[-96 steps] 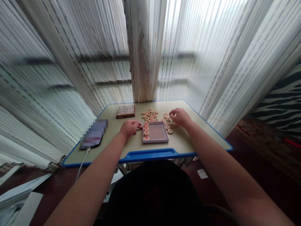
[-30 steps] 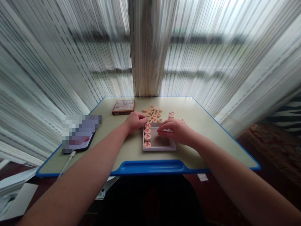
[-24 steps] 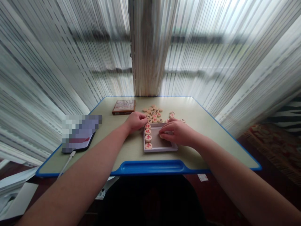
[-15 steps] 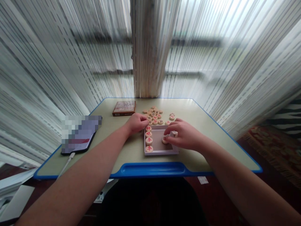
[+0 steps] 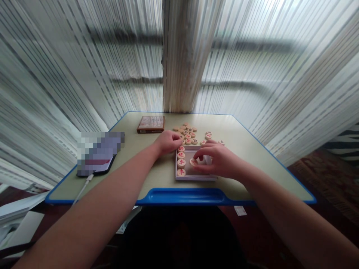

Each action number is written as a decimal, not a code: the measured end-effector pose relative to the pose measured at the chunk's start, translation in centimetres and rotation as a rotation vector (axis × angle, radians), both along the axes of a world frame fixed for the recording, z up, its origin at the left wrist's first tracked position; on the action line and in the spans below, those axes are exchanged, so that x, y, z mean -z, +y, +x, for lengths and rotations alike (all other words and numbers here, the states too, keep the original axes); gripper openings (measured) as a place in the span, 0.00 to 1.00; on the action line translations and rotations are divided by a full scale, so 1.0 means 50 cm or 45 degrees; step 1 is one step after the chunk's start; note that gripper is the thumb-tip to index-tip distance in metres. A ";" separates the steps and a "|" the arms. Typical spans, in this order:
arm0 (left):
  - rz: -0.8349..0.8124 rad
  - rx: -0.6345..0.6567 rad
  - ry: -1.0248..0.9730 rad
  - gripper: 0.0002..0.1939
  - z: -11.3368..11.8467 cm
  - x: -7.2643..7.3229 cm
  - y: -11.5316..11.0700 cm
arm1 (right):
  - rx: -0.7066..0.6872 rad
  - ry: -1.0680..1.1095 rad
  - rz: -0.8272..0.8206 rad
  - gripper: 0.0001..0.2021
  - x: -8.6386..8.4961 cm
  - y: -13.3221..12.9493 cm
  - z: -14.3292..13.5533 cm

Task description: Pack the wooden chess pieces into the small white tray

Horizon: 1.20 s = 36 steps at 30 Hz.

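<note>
My right hand [image 5: 220,158] reaches into a shallow white box [image 5: 196,178], thumb and forefinger on a round wooden xiangqi piece [image 5: 193,162] with a red character. Down the box's left side runs a column of red-marked xiangqi pieces [image 5: 181,163]. By the box's far left corner, my left hand [image 5: 169,141] is closed, its fingertips against the edge of the loose pieces; whether they pinch one is hidden. Beyond the box lies a cluster of loose xiangqi pieces [image 5: 188,133], some face up in red or dark, others blank. My right hand covers much of the box's right side.
A brown-edged flat box [image 5: 150,124] lies at the back left of the pale table [image 5: 238,183]. A phone [image 5: 102,157] with a white cable sits at the left. A few more xiangqi pieces [image 5: 208,136] lie behind my right hand. A blue tray edge [image 5: 185,195] runs along the front.
My right hand has shifted the xiangqi piece leftward inside the box, and its red face now shows. My left hand stays by the far left corner. The camera view has moved slightly.
</note>
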<state>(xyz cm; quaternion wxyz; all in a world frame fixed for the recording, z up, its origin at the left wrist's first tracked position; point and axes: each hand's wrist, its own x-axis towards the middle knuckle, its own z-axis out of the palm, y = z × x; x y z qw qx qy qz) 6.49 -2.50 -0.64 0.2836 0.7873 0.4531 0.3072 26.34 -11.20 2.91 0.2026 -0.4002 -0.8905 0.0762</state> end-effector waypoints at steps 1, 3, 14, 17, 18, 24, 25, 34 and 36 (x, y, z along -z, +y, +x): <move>-0.011 0.004 -0.010 0.11 0.000 -0.001 0.000 | -0.053 0.039 0.031 0.10 0.001 0.000 -0.003; -0.046 0.017 -0.031 0.11 0.000 -0.003 -0.001 | -0.140 0.115 0.083 0.10 0.005 -0.002 -0.011; -0.073 0.060 -0.080 0.13 0.001 -0.009 -0.001 | -0.181 0.046 0.250 0.12 0.021 -0.010 -0.052; -0.061 0.055 -0.061 0.13 0.002 -0.008 0.000 | -0.210 0.076 0.232 0.13 0.021 -0.012 -0.053; -0.056 0.058 -0.060 0.13 0.002 -0.008 0.000 | -0.230 0.102 0.221 0.13 0.021 -0.013 -0.053; -0.085 0.047 -0.105 0.13 0.003 -0.008 0.000 | -0.312 0.210 0.117 0.07 0.018 -0.016 -0.046; -0.092 0.049 -0.102 0.13 0.003 -0.008 -0.001 | -0.322 0.203 0.102 0.07 0.017 -0.015 -0.044; -0.088 0.071 -0.131 0.12 0.001 -0.005 0.000 | -0.417 0.131 -0.015 0.08 0.014 -0.010 -0.034; -0.091 0.072 -0.129 0.12 0.001 -0.006 0.000 | -0.427 0.146 -0.024 0.07 0.015 -0.009 -0.037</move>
